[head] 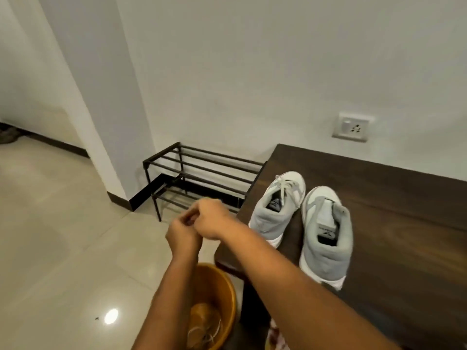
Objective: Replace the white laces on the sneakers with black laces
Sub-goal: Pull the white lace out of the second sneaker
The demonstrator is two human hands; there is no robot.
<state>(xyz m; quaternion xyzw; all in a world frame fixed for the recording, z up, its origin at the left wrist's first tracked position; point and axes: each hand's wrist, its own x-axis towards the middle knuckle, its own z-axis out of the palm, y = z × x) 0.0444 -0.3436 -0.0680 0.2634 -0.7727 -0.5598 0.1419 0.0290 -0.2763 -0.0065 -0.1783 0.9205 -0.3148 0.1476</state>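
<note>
Two grey-and-white sneakers stand side by side on a dark wooden table (404, 223), toes toward the wall. The left sneaker (278, 205) has white laces in its eyelets. The right sneaker (326, 233) shows no lace. My left hand (183, 238) and my right hand (209, 218) meet in the air left of the table, above the floor, fingers curled toward each other. They are blurred, and I cannot see anything between them. Below my forearms, an orange bucket (227, 289) holds a loose white lace (202, 332). No black lace is visible.
A low black metal shoe rack (202, 170) stands against the wall, left of the table. A wall socket (352, 127) sits above the table's far edge. Glossy beige floor tiles (63, 248) spread to the left, and a wall corner juts out behind the rack.
</note>
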